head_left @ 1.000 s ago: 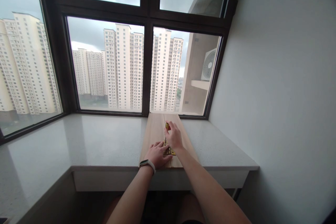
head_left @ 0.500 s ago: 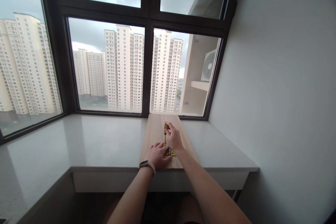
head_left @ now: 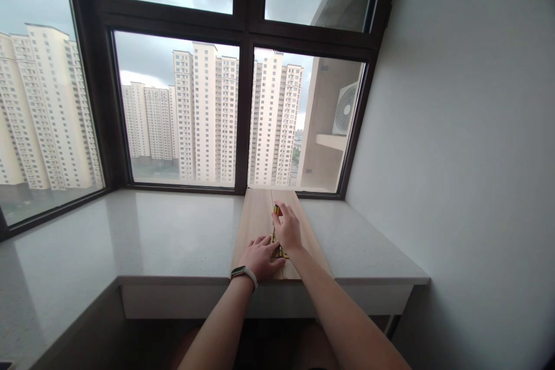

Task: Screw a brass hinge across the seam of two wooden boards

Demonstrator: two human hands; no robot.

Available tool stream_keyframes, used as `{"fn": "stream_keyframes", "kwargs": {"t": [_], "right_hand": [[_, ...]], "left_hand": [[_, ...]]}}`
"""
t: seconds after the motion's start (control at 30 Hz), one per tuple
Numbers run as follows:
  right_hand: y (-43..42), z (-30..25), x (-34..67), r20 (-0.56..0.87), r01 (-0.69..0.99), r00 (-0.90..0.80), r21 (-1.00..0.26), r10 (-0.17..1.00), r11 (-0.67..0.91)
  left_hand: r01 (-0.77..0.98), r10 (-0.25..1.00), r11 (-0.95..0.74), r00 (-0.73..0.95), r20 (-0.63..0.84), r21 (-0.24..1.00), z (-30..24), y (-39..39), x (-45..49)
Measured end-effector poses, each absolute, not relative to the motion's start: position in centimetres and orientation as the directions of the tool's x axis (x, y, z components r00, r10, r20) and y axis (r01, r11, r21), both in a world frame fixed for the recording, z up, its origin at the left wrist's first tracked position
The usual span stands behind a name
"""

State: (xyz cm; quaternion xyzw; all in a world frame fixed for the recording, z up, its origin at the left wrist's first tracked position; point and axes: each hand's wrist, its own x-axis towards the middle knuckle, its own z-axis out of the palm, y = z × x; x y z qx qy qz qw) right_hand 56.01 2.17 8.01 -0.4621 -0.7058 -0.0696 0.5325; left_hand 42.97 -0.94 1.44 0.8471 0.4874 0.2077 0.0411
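My right hand is closed round the yellow-and-black handle of a screwdriver, whose shaft points down at a brass-coloured hinge. The tip's exact contact is too small to make out. Flat across the near left side of the hinge lies my left hand, fingers stretched out and thumb apart, hiding part of the metal. Under both hands are two pale wooden boards side by side, with the hinge over the seam between them. A watch band circles my left wrist.
The boards rest on a white stone sill and reach from its front edge to the dark window frame. A plain wall rises on the right.
My right hand and the screwdriver handle have shifted slightly right, and the handle now leans more. My left hand stays on the hinge.
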Motion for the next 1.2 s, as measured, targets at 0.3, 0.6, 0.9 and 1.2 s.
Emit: {"fn": "stream_keyframes", "kwargs": {"t": [0.3, 0.6, 0.9, 1.2], "right_hand": [[2.16, 8.07, 56.56, 0.777, 0.575, -0.084, -0.473, 0.624, 0.667], [2.41, 8.18, 56.58, 0.775, 0.575, -0.055, -0.491, 0.63, 0.654], [2.58, 8.12, 56.59, 0.804, 0.746, -0.007, -0.392, 0.594, 0.539], [2.15, 8.53, 56.78, 0.771, 0.672, -0.113, -0.405, 0.627, 0.62]], "left_hand": [[0.804, 0.836, -0.53, 0.445, 0.32, 0.268, 1.35, -0.89, 42.97], [0.816, 0.848, -0.513, 0.435, 0.302, 0.266, 1.25, -0.78, 42.97], [0.817, 0.857, -0.504, 0.432, 0.282, 0.28, 1.54, -0.95, 43.01], [0.809, 0.85, -0.514, 0.435, 0.299, 0.284, 1.41, -0.93, 43.0]]}}
